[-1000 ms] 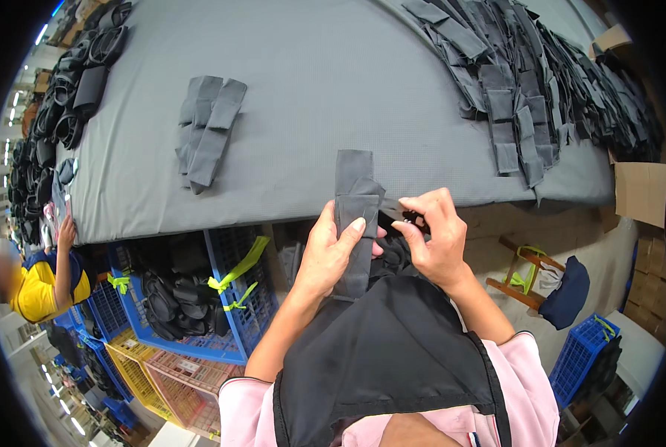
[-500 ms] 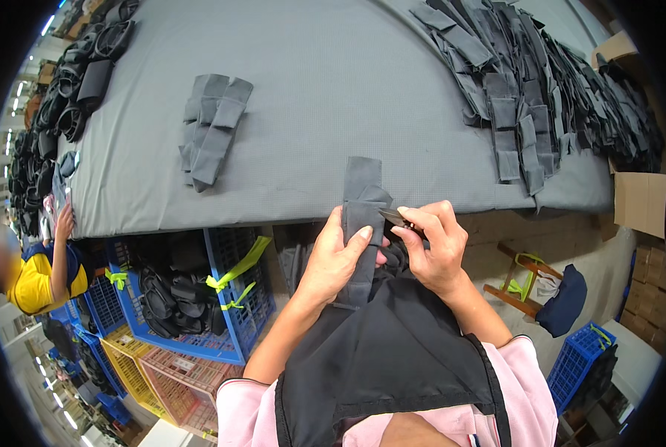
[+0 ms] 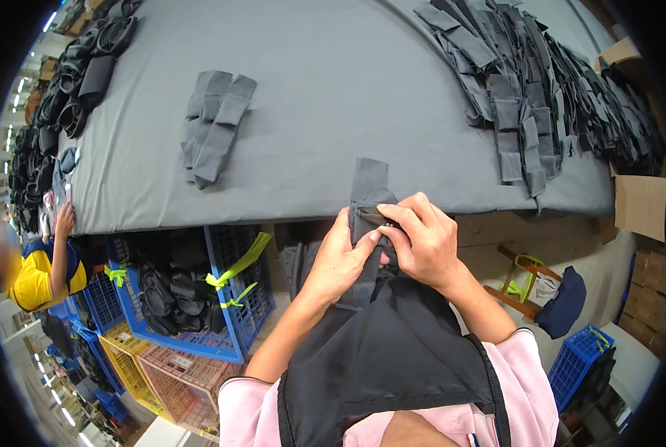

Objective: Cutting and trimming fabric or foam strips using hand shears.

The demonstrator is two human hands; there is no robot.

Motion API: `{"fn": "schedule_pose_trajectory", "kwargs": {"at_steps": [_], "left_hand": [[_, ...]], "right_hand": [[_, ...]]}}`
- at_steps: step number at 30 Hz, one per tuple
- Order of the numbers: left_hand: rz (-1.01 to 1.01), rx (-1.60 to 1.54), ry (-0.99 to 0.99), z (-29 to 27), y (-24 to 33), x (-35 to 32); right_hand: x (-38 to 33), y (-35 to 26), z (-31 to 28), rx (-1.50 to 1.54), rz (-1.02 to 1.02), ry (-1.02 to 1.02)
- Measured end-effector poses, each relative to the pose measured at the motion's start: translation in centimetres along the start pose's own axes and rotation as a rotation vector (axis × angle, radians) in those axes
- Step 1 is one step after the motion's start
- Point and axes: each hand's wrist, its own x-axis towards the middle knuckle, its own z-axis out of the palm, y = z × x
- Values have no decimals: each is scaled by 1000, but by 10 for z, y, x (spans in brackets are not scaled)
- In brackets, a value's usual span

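At the near edge of the grey table, over my black apron, I have a dark grey cloth strip upright in front of me, its top end lying against the tabletop. My left hand is closed on the strip, thumb in front and fingers behind. My right hand is curled, thumb and fingers pinching a small pair of snips, the blade lying across the strip; I cannot tell how far the blades are parted.

Below the table to my left, a blue crate holds a pile of black bags, and yellow-green ribbon is tied to its side. Next to it are a yellow crate and a pink crate, whose contents I cannot make out. To my right, another blue crate stands on the floor with dark stuff at its side; whether any is inside is unclear. A cardboard box sits by the table's right end, near a big heap of grey strips.
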Motion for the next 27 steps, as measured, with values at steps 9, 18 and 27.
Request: {"fn": "schedule_pose_trajectory", "kwargs": {"at_steps": [9,18,27], "left_hand": [[14,38,-19,1,-6,0],[3,-13,-35,-1,-12,1],[-106,-263,-160,-10,-19,-6]], "right_hand": [[-1,-2,2,48,77,24],[1,-3,-4,378,403,-52],[-9,-4,6,494,504,-80]]}}
